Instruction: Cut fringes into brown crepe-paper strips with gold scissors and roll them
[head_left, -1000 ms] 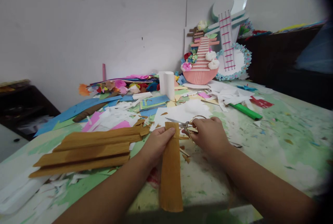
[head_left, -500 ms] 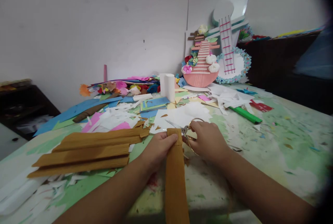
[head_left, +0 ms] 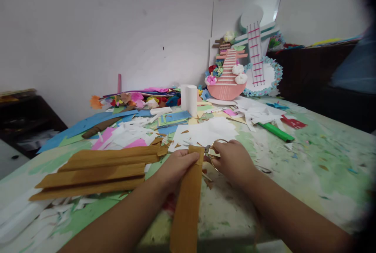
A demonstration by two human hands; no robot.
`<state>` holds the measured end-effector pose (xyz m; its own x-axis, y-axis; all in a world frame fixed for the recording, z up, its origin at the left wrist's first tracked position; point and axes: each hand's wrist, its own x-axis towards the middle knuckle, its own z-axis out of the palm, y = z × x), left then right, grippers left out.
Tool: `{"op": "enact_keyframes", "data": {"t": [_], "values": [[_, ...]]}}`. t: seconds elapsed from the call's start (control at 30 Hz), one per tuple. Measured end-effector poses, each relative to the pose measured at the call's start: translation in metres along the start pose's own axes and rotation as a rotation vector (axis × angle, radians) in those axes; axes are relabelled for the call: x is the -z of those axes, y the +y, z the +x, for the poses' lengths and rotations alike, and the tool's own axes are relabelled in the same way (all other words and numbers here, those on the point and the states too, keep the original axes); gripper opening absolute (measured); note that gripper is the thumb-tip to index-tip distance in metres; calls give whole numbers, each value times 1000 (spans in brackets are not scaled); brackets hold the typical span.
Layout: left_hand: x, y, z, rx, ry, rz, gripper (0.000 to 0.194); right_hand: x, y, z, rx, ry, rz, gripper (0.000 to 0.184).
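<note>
My left hand [head_left: 179,165] pinches the upper end of a long brown crepe paper strip [head_left: 186,206], thumb on top. The strip hangs down past the table's front edge, slanting toward the lower left. In my right hand [head_left: 233,161] are scissors [head_left: 209,151] with gold loop handles, fingers through the loops. Their blades lie at the strip's top end, pointing left; part of them is behind the paper. Small brown scraps [head_left: 185,131] lie on white paper just beyond. To the left, several more folded brown crepe strips [head_left: 96,172] rest on the table.
White paper scraps [head_left: 129,131] and blue sheets [head_left: 85,125] cover the table's left and middle. A white roll [head_left: 192,100] stands behind. Paper flowers [head_left: 136,98] line the wall. Lute-shaped crafts [head_left: 227,76] lean at the back right, with a green roll [head_left: 276,131] in front.
The strip's lower end has swung to the left. Small brown scraps now show on the white paper near the blades. Both hands stay almost in place.
</note>
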<state>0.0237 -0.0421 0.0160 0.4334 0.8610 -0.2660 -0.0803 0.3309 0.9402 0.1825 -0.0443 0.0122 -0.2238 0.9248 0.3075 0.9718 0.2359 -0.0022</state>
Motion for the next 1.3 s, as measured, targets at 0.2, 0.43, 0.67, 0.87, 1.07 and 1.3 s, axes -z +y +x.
{"op": "enact_keyframes", "data": {"t": [0.2, 0.43, 0.67, 0.87, 1.07, 1.3], "values": [[3, 3, -2, -29, 47, -14, 26, -3, 5, 4, -220, -87, 334, 38], [7, -3, 5, -90, 88, 358, 29, 2, 6, 7, -221, -172, 921, 54], [15, -2, 11, -550, 513, 771, 43, -1, 4, 6, -167, -87, 690, 37], [10, -4, 10, -450, 388, 517, 39, -1, 0, 5, -175, 67, 513, 36], [23, -4, 23, -499, 425, 982, 27, 1, 15, 13, -377, 174, 869, 36], [16, -8, 19, -609, 218, 1400, 26, -20, 24, 27, -297, 24, 570, 24]]}}
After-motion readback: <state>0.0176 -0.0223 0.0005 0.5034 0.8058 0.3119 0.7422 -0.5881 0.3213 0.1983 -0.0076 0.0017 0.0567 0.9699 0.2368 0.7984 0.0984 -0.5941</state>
